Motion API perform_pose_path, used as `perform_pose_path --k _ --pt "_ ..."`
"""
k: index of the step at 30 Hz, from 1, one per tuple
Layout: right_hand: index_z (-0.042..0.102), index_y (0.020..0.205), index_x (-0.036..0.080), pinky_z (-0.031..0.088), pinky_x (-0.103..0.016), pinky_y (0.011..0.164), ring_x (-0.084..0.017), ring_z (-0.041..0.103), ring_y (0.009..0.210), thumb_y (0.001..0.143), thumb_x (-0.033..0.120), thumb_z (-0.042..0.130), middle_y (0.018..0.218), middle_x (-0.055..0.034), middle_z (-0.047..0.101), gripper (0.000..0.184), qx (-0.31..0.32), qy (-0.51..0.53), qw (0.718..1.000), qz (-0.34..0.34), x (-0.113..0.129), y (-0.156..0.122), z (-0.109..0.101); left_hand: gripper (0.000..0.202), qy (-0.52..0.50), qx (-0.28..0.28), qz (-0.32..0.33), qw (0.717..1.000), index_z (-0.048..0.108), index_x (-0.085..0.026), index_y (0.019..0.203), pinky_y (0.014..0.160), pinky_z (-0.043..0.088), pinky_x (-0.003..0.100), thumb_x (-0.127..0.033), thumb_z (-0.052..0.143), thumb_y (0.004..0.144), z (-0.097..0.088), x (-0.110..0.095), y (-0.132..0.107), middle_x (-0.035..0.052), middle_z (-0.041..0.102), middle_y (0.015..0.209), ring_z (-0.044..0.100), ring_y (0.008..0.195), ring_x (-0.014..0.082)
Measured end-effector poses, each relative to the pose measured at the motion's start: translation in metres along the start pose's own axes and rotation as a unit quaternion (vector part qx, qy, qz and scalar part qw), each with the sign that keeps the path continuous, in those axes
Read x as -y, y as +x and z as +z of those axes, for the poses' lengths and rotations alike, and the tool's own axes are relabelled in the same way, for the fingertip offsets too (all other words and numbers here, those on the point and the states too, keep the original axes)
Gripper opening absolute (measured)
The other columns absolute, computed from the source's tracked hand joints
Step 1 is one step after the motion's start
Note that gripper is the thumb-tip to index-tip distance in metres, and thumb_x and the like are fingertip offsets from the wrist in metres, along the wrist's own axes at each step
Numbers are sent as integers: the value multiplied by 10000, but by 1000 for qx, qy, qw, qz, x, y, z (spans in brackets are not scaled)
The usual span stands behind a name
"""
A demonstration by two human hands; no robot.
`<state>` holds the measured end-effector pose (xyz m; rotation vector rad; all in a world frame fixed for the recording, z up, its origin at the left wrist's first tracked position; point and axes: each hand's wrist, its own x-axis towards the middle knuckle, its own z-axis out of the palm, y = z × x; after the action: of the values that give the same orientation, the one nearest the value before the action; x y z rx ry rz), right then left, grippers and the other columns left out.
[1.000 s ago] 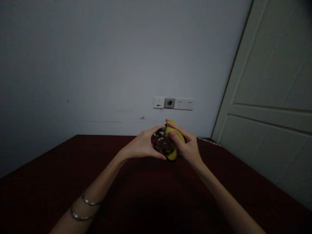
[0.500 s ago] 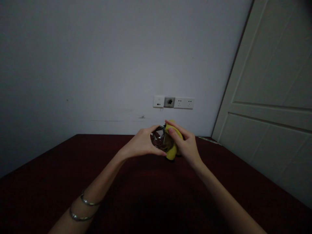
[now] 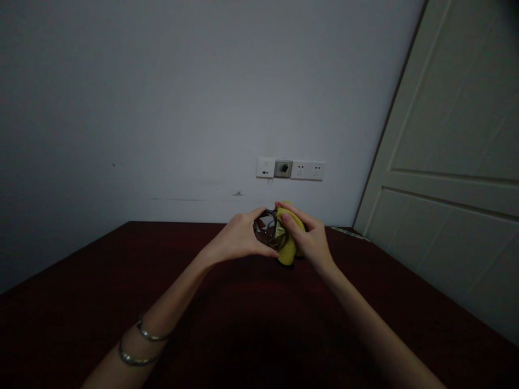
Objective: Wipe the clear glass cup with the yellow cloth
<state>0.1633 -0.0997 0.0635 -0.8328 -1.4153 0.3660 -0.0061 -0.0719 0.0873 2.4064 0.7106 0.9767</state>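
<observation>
A clear, faceted glass cup (image 3: 265, 228) lies tilted on its side above the table, held between the thumb and fingers of my left hand (image 3: 241, 235). My right hand (image 3: 310, 237) is closed on a yellow cloth (image 3: 287, 254), pressing it against the right end of the cup. Part of the cloth shows through the glass, and some hangs below the cup. My right fingers and the cloth hide that end of the cup.
The dark red table (image 3: 170, 302) reaches back to a pale wall (image 3: 182, 108). Sockets and a switch (image 3: 290, 169) are set in the wall behind my hands. At the right stands a white panelled door (image 3: 446, 162). A flat strip (image 3: 349, 233) lies at the table's back right edge.
Both hands keep their holds on the cup and the cloth. The cup has turned slightly, and more yellow shows through its glass. The view has shifted very slightly.
</observation>
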Motion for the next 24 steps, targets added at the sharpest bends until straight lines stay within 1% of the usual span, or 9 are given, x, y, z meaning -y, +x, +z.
perform_pose_path --k 3,6,9,12,14,18,19,21,24 --pt "704 1064 284 453 -456 1010 -241 611 1130 790 365 657 1191 -38 673 289 20 -37 997 -70 3 -5 0 739 -18 -9 -13 1000 547 -176 1200 759 502 356 -361 832 543 1 2 0 53 671 974 627 858 222" --pt "698 1062 331 422 -453 1044 -232 570 1188 786 310 672 1283 -8 614 278 54 -62 986 -143 7 -9 0 817 -85 -13 -20 996 495 -173 1257 774 517 363 -335 845 536 1 5 1 89 650 1076 630 899 226" --pt "684 1086 341 405 -457 1063 -224 549 1218 815 336 638 1312 3 590 275 41 -13 990 -131 7 -9 -1 875 -189 13 -19 982 466 -164 1282 809 530 368 -267 861 507 2 9 2 131 603 1193 630 968 237" --pt "665 1121 342 410 -467 1057 -226 544 1226 832 361 616 1298 -1 601 293 22 26 995 -98 7 -7 -2 893 -275 43 -19 960 452 -169 1297 812 543 372 -212 861 504 4 14 4 145 588 1218 633 1002 249" --pt "671 1111 339 414 -466 1054 -232 534 1236 824 337 630 1317 -4 585 290 30 13 993 -117 9 -8 -3 903 -308 50 -14 950 451 -179 1300 804 552 368 -176 862 496 6 18 5 144 579 1235 628 1027 260" --pt "693 1062 351 432 -442 1042 -233 542 1227 782 253 682 1348 7 557 296 59 -21 979 -194 15 -14 -1 894 -355 55 -2 933 465 -184 1288 804 556 366 -119 858 488 8 26 6 137 590 1225 629 1037 266" --pt "694 1058 357 436 -433 1040 -228 542 1227 781 245 684 1347 12 557 300 57 -14 979 -196 15 -14 0 877 -360 55 1 931 473 -185 1282 810 554 364 -113 854 495 8 28 6 133 594 1221 630 1038 262" --pt "692 1061 359 429 -426 1047 -219 539 1231 794 263 673 1330 15 574 285 35 16 986 -164 13 -13 1 849 -361 59 8 931 490 -190 1270 820 549 360 -106 848 505 7 29 6 125 594 1227 627 1043 255" --pt "687 1080 330 402 -456 1068 -220 560 1208 811 348 650 1251 -4 635 272 4 77 995 -62 8 -9 3 832 -358 71 9 931 507 -183 1261 828 541 368 -113 849 506 5 28 5 122 609 1207 632 1025 251"
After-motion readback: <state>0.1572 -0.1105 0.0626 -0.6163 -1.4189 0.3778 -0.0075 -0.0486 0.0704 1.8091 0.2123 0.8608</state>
